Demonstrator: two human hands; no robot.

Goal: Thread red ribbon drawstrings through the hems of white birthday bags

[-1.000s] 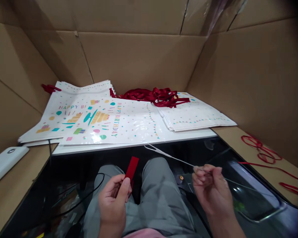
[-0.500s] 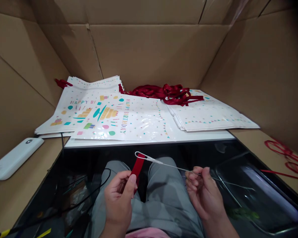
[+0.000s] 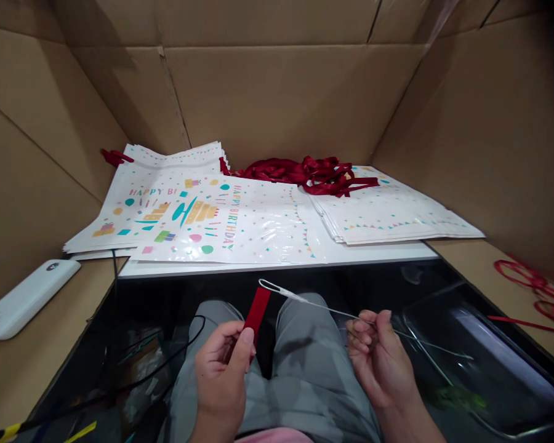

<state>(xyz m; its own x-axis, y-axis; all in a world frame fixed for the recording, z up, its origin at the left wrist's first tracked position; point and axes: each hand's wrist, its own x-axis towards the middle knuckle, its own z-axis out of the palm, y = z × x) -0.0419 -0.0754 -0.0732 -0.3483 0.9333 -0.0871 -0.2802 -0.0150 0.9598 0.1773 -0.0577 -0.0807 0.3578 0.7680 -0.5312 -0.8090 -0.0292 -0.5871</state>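
Above my lap, my left hand point(image 3: 226, 369) pinches a short length of dark red ribbon point(image 3: 257, 312) between thumb and fingers, its free end pointing up. My right hand point(image 3: 379, 357) is closed on a thin white cord point(image 3: 330, 309). This cord ends in a narrow white loop point(image 3: 277, 289) at the ribbon's upper tip. Whether the ribbon passes through the loop or only touches it, I cannot tell. The cord's thin tail sticks out to the right past my fingers.
Printed birthday bags point(image 3: 258, 227) lie on a white board, with another stack point(image 3: 397, 215) at right. Tangled red ribbons point(image 3: 300, 172) lie behind them. A white power bank point(image 3: 30, 298) sits at left, a thin red ribbon point(image 3: 530, 283) at right. Cardboard walls point(image 3: 277, 98) enclose the space.
The loop has shifted slightly right, toward the very tip of the ribbon, which earlier reached through it. Both hands have barely moved and keep their hold.
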